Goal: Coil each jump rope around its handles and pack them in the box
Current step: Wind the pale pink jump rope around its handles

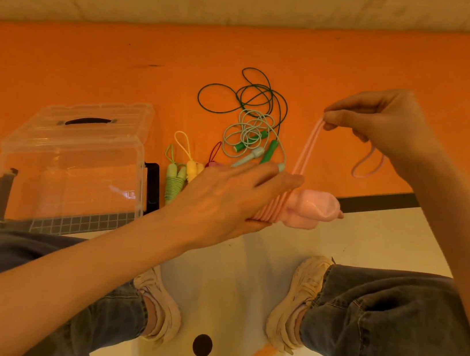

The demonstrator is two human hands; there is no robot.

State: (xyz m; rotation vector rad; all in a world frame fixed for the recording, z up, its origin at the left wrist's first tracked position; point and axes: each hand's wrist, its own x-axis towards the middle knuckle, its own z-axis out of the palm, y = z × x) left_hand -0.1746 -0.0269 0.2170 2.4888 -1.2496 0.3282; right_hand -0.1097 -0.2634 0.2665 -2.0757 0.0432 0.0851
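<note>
I am looking at the pink jump rope (298, 209) just right of the frame's centre, held above the edge of the orange mat (92, 67). Its pink handles are sticking out to the right, with several turns of cord already wound around them. My left hand (230, 201) is gripping that wound part, fingers lying close together over the coils and the thumb underneath. My right hand (383, 123), in the upper right, is pinching the pink cord between thumb and fingertips, pulling a doubled length taut up from the handles, while a loose loop is hanging below the hand.

Just left of my left hand, three coiled ropes are lying on the mat: a light green coiled rope (173, 179), a yellow coiled rope (191, 165) and a dark red one (215, 157), mostly hidden behind the hand. Above them, a dark green rope (247, 101) and a pale mint rope (248, 137) are lying loose and tangled together. The clear plastic box (72, 167), lid raised, is sitting at the left of the frame. Jeans and pale sneakers (297, 304) are filling the bottom.
</note>
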